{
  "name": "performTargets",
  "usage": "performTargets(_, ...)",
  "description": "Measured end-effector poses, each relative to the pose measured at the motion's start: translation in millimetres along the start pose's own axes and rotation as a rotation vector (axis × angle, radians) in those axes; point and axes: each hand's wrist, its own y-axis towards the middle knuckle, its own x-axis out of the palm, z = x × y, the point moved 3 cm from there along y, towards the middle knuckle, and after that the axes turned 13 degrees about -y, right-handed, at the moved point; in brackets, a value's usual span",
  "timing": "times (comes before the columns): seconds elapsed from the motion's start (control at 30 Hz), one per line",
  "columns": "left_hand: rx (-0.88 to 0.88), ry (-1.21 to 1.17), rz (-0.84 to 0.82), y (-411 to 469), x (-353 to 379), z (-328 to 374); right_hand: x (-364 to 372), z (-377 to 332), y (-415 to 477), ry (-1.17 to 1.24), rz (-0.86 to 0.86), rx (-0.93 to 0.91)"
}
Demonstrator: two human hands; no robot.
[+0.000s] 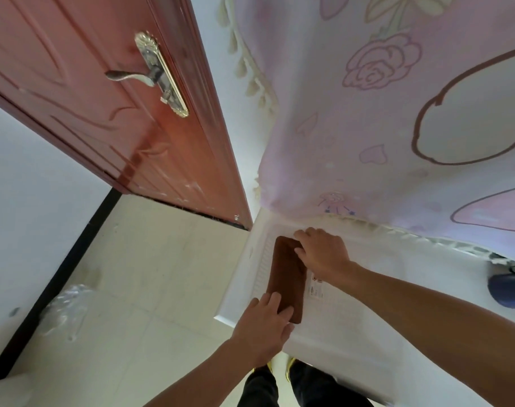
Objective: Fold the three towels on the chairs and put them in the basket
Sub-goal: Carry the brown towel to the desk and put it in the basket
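Down on the white top (353, 318), just below the hanging pink cloth (397, 113): brown towel (288, 277), folded to a narrow strip, lying flat. Left hand (265, 324) flat on the near end, fingers straight, pressing, gripping nothing. Right hand (323, 254) over the far end, fingers bent, thumb on top, seemingly pinching the fabric. Soft and light by the look, limp, likely to sag and fall open if lifted by one end. Best taken at both short ends together, or scooped under the middle, folds held shut. No basket in sight
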Motion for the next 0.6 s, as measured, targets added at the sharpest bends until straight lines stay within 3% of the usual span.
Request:
performTargets(0.07, 0.005, 0.015, -0.113, 0, 2, 0, -6, -6, -6, -0.024, 0.067, -0.122)
performTargets(0.17, -0.044, 0.036, -0.213, 3, 4, -4, 10, -17, -5, -0.014, -0.040, -0.224)
performTargets(0.4, -0.037, 0.058, -0.317, 13, 8, -9, 40, -15, 4, 0.153, -0.208, -0.079)
performTargets(0.6, 0.008, 0.055, -0.296, 2, 8, -13, 23, -15, 9, 0.251, -0.312, 0.002)
